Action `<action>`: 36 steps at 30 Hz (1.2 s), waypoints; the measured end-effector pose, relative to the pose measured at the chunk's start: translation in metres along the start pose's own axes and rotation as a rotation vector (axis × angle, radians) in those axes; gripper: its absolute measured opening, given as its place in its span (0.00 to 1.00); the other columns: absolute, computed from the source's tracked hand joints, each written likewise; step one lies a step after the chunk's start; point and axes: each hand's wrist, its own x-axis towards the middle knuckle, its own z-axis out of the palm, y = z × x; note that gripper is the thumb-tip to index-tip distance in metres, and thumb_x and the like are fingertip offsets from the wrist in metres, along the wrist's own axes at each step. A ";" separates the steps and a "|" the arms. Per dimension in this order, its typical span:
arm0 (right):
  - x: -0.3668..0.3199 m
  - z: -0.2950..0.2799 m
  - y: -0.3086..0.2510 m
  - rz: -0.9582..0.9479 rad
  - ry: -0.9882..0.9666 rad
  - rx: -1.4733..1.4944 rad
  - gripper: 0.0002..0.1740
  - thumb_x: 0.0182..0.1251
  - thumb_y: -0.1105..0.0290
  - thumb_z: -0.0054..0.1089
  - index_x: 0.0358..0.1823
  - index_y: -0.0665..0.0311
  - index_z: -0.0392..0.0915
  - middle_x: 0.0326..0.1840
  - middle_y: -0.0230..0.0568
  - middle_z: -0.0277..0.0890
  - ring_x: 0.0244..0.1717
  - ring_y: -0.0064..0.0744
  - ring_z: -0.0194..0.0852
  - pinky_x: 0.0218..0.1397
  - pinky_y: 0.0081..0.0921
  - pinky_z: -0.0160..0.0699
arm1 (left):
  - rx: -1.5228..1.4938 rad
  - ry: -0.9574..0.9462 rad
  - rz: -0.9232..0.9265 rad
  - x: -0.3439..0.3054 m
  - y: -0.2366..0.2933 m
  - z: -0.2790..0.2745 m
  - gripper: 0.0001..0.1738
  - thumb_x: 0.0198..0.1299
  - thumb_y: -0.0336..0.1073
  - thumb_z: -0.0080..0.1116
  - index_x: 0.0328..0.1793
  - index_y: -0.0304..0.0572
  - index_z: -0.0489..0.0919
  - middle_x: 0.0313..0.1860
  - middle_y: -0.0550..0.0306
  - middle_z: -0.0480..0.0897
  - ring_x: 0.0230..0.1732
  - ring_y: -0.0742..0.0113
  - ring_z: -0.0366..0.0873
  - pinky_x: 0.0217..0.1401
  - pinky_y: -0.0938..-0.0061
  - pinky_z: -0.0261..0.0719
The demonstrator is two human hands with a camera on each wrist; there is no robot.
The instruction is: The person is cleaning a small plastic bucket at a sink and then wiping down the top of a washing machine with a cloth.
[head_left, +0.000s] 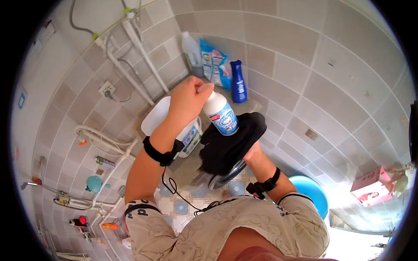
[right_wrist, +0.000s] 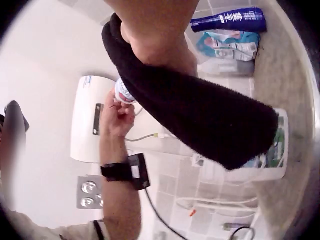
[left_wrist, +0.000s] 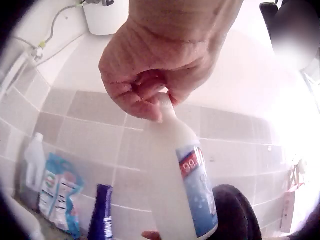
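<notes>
My left hand (head_left: 187, 99) pinches the neck of a white plastic bottle (head_left: 226, 119) with a blue label. In the left wrist view the bottle (left_wrist: 172, 180) leans, with thumb and fingers close around its top. My right hand (head_left: 251, 152) holds a thick black cloth (head_left: 230, 150) from its lower right side. The bottle's base overlaps the cloth in the head view. From the right wrist, the cloth (right_wrist: 200, 115) hangs broad and folded beneath the right hand (right_wrist: 160, 52), whose fingertips are hidden by it.
A white tub (head_left: 156, 115) stands on a ledge at the left. Behind are a blue bottle (head_left: 238, 82), a detergent pouch (head_left: 214, 63) and a translucent jug (head_left: 191, 50). A blue basin (head_left: 311, 193) is at lower right. Pipes (head_left: 130, 48) run along the tiled wall.
</notes>
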 end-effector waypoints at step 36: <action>-0.100 0.038 -0.084 -0.519 -0.102 -1.049 0.31 0.65 0.70 0.50 0.68 0.69 0.53 0.46 0.47 0.78 0.42 0.25 0.75 0.46 0.18 0.73 | -0.775 -0.328 0.070 -0.127 0.029 0.150 0.28 0.45 0.38 0.64 0.54 0.36 0.71 0.44 0.51 0.79 0.46 0.63 0.77 0.49 0.72 0.73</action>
